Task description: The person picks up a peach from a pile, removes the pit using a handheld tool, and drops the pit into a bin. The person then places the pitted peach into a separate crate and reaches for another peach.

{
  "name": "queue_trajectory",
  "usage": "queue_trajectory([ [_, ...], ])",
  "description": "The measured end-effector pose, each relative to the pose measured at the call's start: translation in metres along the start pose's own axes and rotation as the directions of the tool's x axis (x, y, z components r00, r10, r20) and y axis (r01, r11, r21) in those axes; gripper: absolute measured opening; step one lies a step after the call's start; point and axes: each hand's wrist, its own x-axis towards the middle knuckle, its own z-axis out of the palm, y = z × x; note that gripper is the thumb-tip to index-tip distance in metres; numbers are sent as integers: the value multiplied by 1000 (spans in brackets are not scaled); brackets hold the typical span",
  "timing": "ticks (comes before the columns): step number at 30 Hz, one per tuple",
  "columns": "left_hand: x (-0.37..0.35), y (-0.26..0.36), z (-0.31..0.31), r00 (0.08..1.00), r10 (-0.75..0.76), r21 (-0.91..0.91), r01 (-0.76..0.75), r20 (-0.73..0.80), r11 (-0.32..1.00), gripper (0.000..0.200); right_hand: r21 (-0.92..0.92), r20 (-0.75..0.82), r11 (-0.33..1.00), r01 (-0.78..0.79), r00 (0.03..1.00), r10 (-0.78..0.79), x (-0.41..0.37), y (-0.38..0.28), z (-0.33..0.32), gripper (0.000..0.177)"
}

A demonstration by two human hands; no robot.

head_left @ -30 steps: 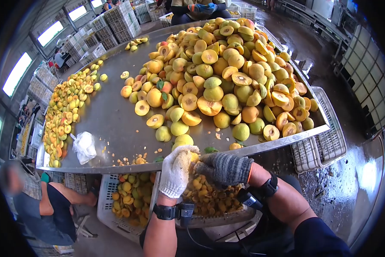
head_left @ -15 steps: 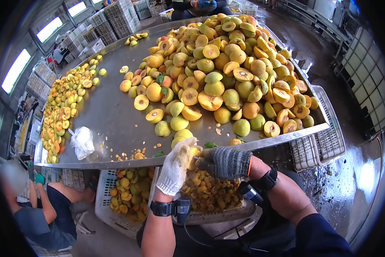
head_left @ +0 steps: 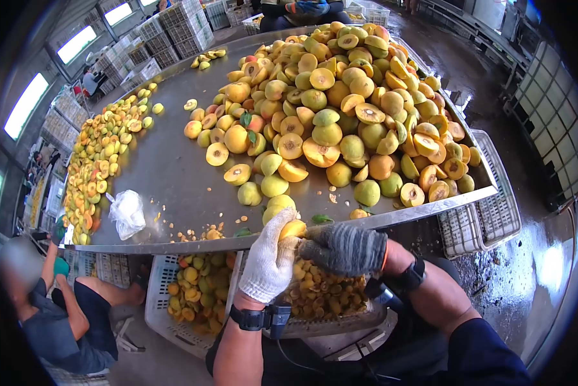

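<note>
My left hand [head_left: 268, 257], in a white knit glove, is closed around a yellow peach half [head_left: 293, 229] over the table's near edge. Close beside it on the right is my right hand [head_left: 343, 248], in a grey striped glove. Its fingers are curled together against the fruit, and whatever they grip is hidden. Below both hands sits a crate of small yellow-brown scraps or pits [head_left: 327, 293]. A large pile of halved peaches [head_left: 327, 135] covers the far and right parts of the metal table [head_left: 167, 154].
A white crate [head_left: 155, 302] of peaches stands below the table, left of my arms. More halves [head_left: 99, 161] line the table's left edge, near a crumpled plastic bag [head_left: 127, 213]. Empty-looking white crates [head_left: 488, 219] stand at right. A co-worker [head_left: 64, 309] sits at left, another [head_left: 305, 13] across.
My hands have shifted slightly right, and the peach half shows more clearly in my left glove. The co-worker at left has raised a gloved hand to the table's corner.
</note>
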Motion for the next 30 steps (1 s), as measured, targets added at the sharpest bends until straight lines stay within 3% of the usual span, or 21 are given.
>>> queue_trajectory([
  [1,1,3,0,1000,10,14,-10,3,1000,43,107,104,954,-280,957,269,0,-14,-3,67],
  [2,1,6,1,1000,15,24,-15,15,1000,43,-2,-24,1000,15,1000,-15,-4,0,1,61],
  [3,-1,9,1,999,23,18,-24,36,1000,41,-139,-119,947,288,945,-305,-14,24,7,56],
  [4,1,13,1,998,40,11,-40,51,999,40,102,-58,979,176,984,-171,-18,17,2,48],
  [6,5,18,0,995,68,9,-68,69,998,39,540,69,832,-130,992,110,-27,2,-7,37],
  [11,2,21,-1,987,108,34,-113,116,993,45,559,284,741,-371,926,249,-25,-6,-23,40],
  [14,3,20,-2,987,90,-11,-90,134,996,44,509,359,765,-395,905,229,-21,2,-26,36],
  [16,2,17,-3,991,25,-115,-10,128,993,45,418,142,893,-167,983,118,-24,7,-10,37],
  [18,1,11,-2,994,-23,-174,42,109,984,45,252,8,962,-108,994,110,-21,7,-3,39],
  [19,0,10,0,994,-24,-194,44,106,980,45,224,63,954,-200,980,191,-25,-6,-13,40],
  [22,0,13,4,990,-65,-208,90,121,974,44,327,46,902,-281,958,281,-32,-14,-12,36],
  [23,-1,10,4,989,-60,-255,94,136,962,48,508,112,796,-330,941,319,-34,-6,-8,39],
  [25,-6,7,2,956,-221,-489,289,194,823,52,579,129,758,-300,952,278,-42,-7,-16,41],
  [26,-7,6,0,951,-237,-520,306,197,797,55,611,138,739,-284,957,254,-45,-7,-20,42],
  [27,-8,4,-2,947,-252,-550,322,201,770,58,667,82,731,-144,989,121,-45,15,-9,41],
  [30,-10,-8,-6,966,-212,-611,256,146,749,63,515,250,832,-206,965,83,-58,-6,-35,43],
])
